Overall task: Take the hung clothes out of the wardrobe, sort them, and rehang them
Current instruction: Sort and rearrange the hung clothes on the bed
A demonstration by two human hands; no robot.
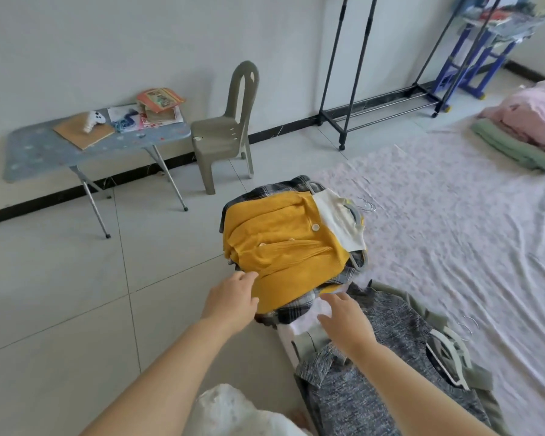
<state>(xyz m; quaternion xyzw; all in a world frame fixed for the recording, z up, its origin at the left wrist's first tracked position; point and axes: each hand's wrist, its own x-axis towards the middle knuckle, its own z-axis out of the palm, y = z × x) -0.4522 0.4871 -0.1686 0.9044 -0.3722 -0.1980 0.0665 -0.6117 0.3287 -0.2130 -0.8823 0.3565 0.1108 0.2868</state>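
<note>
One view only, from the camera on my head. It faces forward and tips down, wide-angled, so straight lines bow near the edges. My left hand (230,302) and right hand (343,319) come in from the bottom edge, close under the lens, at the pile of clothes (283,243) mid-frame. Farther off lie the floor (60,278), tabletop (38,146), clothes rack (381,102) and wall (107,42).

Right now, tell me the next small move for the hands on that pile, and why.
Probably close the left hand on the near edge of the yellow cardigan and lift it off. It lies topmost on the pile, that hand is at its hem, and the right hand hovers open beside it.
</note>
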